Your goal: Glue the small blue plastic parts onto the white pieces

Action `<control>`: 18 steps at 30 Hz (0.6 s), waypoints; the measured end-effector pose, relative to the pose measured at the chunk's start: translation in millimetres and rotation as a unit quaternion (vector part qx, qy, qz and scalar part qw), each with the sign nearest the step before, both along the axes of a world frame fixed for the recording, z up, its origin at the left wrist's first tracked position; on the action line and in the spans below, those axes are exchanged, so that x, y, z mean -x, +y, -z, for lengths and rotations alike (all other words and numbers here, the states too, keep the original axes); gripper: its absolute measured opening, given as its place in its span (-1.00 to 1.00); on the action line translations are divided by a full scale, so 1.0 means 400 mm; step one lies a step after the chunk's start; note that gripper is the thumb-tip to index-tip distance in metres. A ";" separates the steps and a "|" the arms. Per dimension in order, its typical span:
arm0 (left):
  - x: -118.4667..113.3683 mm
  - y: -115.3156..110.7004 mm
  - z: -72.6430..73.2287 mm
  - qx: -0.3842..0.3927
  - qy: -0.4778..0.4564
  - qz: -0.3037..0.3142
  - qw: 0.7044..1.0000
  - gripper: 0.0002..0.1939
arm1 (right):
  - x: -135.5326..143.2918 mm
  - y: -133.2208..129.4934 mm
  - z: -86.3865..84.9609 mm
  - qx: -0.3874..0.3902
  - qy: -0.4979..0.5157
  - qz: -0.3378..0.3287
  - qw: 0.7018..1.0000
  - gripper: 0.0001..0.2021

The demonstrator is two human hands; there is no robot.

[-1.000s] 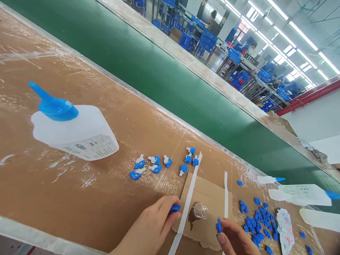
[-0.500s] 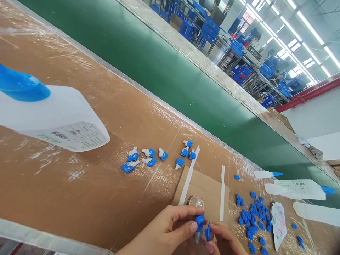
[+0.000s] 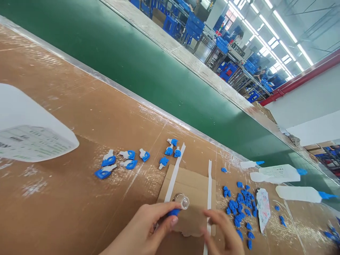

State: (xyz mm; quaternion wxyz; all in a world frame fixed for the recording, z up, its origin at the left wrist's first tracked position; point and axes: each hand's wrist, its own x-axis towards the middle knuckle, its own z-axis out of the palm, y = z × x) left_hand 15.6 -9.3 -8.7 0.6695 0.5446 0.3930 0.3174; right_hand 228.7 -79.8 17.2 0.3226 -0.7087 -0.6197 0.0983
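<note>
My left hand [image 3: 148,226] pinches a blue plastic piece [image 3: 174,212] between thumb and fingers. The lower part of that piece is hidden by the hand. Just beyond the fingertips, a clear round part [image 3: 184,202] sits on the cardboard sheet [image 3: 192,191]. My right hand [image 3: 221,230], a little blurred, is over the right white strip [image 3: 209,184] with thumb and forefinger apart and nothing visible between them. To its right lies a loose heap of small blue plastic pieces [image 3: 240,203]. Blue pieces with white stems [image 3: 129,154] lie left of the cardboard.
A large white bottle [image 3: 32,124] with a label stands at the left. At the right lie a stained, crumpled scrap [image 3: 262,209] and several white squeeze bottles [image 3: 297,194] with blue tips. A green belt [image 3: 148,71] runs behind the brown tabletop [image 3: 79,205].
My hands have moved apart. The right hand no longer shows the small blue piece it pinched before, and its fingers have spread. The camera view has shifted, so the table things appear further left.
</note>
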 end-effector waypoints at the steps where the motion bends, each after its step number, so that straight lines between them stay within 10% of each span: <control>1: 0.015 0.018 0.000 -0.041 0.031 -0.007 0.999 -0.66 | -0.052 0.006 0.002 0.015 -0.016 0.060 0.998 -0.67; 7: 0.054 0.129 0.044 -0.198 0.177 -0.108 0.958 -0.72 | -0.276 0.072 0.031 0.085 -0.084 0.201 0.972 -0.39; 18: -0.021 0.203 0.054 -0.266 0.266 -0.113 0.920 -0.82 | -0.318 0.122 0.054 0.144 -0.006 0.202 0.969 -0.52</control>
